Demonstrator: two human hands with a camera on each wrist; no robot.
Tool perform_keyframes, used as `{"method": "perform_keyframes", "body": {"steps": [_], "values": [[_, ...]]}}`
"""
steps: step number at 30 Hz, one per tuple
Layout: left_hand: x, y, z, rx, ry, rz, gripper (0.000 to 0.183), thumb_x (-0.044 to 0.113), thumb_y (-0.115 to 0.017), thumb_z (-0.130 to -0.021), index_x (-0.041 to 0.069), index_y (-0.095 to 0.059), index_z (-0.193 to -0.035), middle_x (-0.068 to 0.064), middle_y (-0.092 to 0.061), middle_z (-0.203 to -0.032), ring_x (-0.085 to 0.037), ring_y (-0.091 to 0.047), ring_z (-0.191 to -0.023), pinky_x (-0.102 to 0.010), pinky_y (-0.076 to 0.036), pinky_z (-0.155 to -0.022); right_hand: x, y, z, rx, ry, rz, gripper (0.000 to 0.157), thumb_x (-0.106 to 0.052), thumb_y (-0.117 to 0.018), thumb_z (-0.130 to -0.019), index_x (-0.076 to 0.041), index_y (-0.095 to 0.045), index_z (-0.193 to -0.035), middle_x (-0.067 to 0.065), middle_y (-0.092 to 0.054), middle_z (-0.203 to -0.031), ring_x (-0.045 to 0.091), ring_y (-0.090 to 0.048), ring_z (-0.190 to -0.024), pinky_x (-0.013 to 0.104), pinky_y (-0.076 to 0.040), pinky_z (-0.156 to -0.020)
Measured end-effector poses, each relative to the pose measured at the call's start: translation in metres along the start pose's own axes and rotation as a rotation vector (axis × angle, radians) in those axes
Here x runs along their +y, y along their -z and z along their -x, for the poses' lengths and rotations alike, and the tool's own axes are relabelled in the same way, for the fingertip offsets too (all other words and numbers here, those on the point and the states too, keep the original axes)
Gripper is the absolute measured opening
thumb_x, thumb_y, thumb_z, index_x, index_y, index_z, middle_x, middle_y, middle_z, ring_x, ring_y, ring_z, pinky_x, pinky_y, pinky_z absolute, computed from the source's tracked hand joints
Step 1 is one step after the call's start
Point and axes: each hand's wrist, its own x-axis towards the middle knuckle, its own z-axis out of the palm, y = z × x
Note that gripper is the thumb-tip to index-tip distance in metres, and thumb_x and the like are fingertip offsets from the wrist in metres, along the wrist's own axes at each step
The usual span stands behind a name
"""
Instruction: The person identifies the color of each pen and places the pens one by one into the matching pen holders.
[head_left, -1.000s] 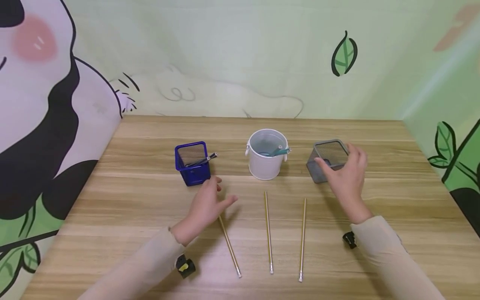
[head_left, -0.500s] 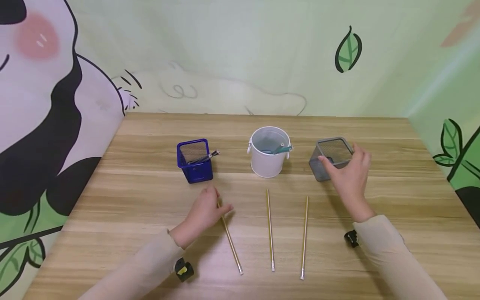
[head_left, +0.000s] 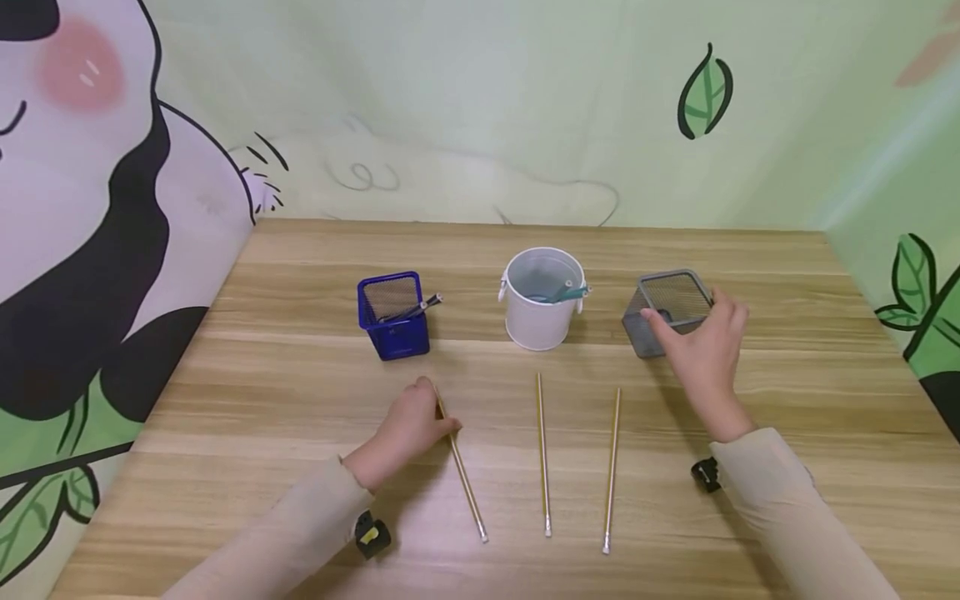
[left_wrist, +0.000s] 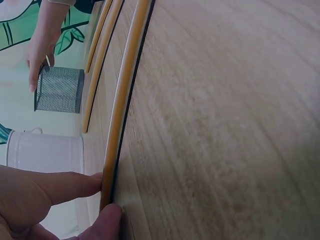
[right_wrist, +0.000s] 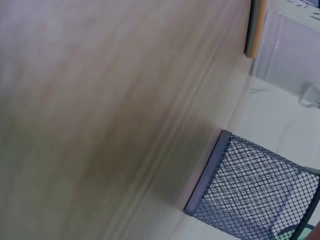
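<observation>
In the head view, my left hand is at the upper end of the leftmost gold-coloured pencil, which lies on the table. The left wrist view shows a thumb and a fingertip on either side of that pencil, pinching it. My right hand holds the grey mesh pen holder by its rim, thumb at the front and fingers at the right side. The holder stands upright on the table. In the right wrist view, its mesh wall shows, but most of the hand is out of frame.
Two more pencils, a middle one and a right one, lie on the wooden table. Behind them stand a blue mesh holder with dark pencils and a white bucket with teal pencils.
My left hand has drawn back from near the blue holder, and its fingers have closed on the left pencil. The right hand stays at the grey holder. The head view has shifted slightly.
</observation>
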Motion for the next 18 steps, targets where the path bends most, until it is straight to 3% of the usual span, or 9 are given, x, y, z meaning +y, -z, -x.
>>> {"method": "perform_keyframes", "body": {"steps": [8, 18], "values": [[-0.0012, 0.0007, -0.0009, -0.022, -0.002, -0.018, 0.032, 0.014, -0.077, -0.076, 0.0, -0.048, -0.079, -0.007, -0.05, -0.07, -0.022, -0.05, -0.066, -0.039, -0.05, -0.063, -0.0012, 0.0012, 0.0009, -0.02, -0.019, 0.005, 0.089, -0.038, -0.077, -0.077, 0.011, -0.032, -0.137, 0.029, -0.033, -0.128, 0.038, -0.04, -0.109, 0.053, -0.046, -0.089], [0.0003, 0.0015, -0.0009, -0.074, 0.007, 0.031, 0.018, 0.005, -0.068, -0.08, -0.002, -0.051, -0.081, -0.007, -0.05, -0.071, -0.02, -0.048, -0.064, -0.03, -0.044, -0.057, -0.0002, 0.0011, 0.0008, -0.032, -0.052, 0.007, 0.092, -0.04, -0.077, -0.077, 0.012, -0.032, -0.137, 0.029, -0.033, -0.126, 0.039, -0.041, -0.106, 0.052, -0.045, -0.089]]}}
